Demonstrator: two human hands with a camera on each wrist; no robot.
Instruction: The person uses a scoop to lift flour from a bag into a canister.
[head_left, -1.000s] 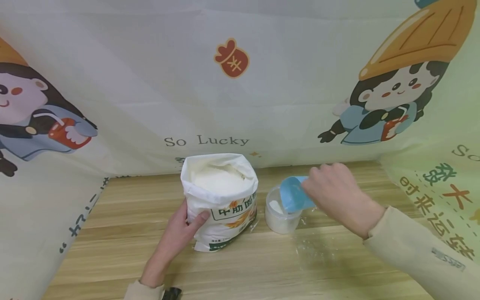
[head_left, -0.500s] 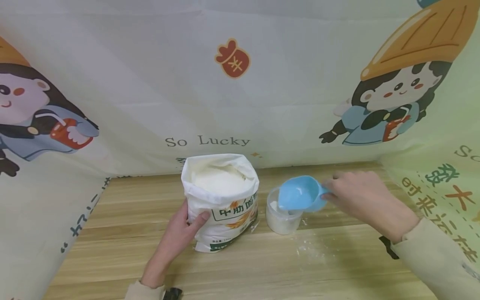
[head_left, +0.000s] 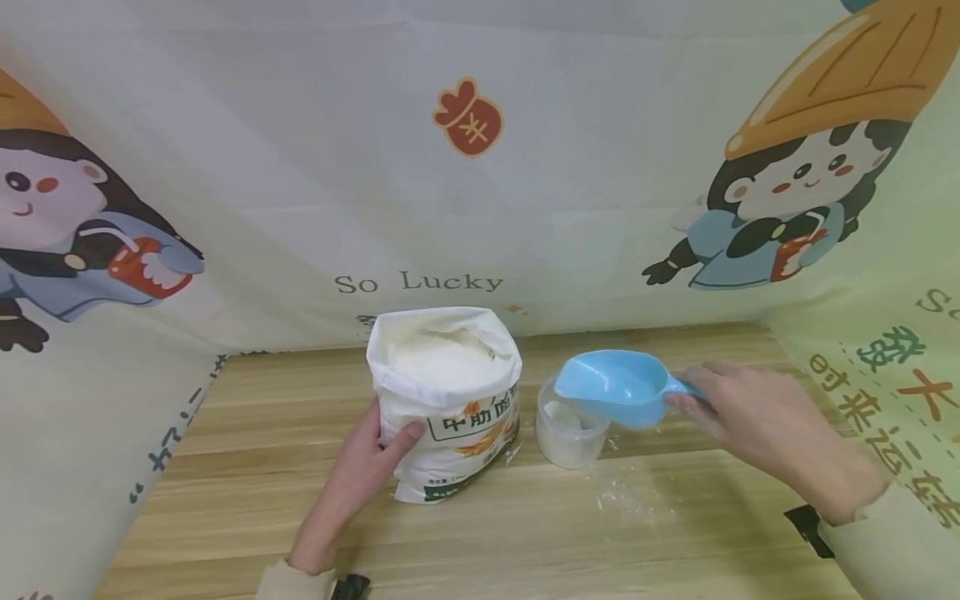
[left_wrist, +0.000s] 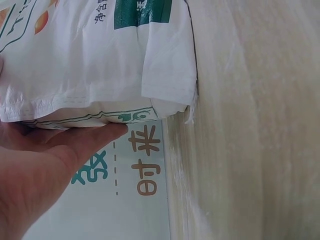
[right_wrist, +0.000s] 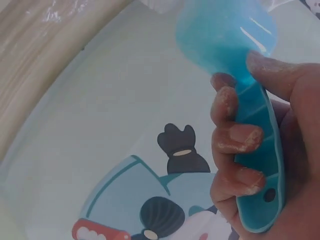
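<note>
I judge from my remote feed that the scoop (head_left: 618, 383) is being emptied: the right hand (head_left: 776, 429) has its fingers (right_wrist: 240, 136) wrapped round its handle (right_wrist: 257, 155) over the tub (head_left: 570, 443), right of the bag (head_left: 450, 417) the left hand (head_left: 363, 468) grips on the tabletop (head_left: 525, 542), so next calls for lifting clear.

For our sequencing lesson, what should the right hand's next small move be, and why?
Probably carry the scoop to the open bag: the scoop looks empty, powder in the tub sits below its rim, and the left hand holds the bag.
</note>
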